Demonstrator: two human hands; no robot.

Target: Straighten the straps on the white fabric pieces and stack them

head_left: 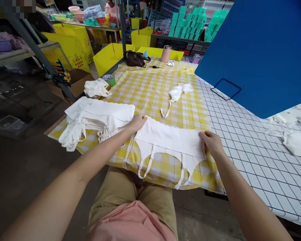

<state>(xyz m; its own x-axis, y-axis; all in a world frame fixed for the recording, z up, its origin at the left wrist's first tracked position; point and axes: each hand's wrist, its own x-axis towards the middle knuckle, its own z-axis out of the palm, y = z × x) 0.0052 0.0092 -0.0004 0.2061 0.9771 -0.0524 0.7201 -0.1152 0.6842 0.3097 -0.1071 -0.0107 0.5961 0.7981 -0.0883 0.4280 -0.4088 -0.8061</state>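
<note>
On the yellow checked cloth (150, 90), near the table's front edge, a white top (169, 137) lies flat, straps hanging toward the person. Left hand (137, 122) presses on the top's left end, fingers together and laid flat; whether it pinches the fabric cannot be told. Right hand (212, 142) is clamped on the right end, thumb over the fabric edge. Just left of the top sits a stack (97, 117) of folded white garments. Farther back lie a loose white garment (178, 92), a tape roll (109, 79), a brown bag (134, 58) and a pink cup (166, 53). A blue board (261, 50) stands at right.
</note>
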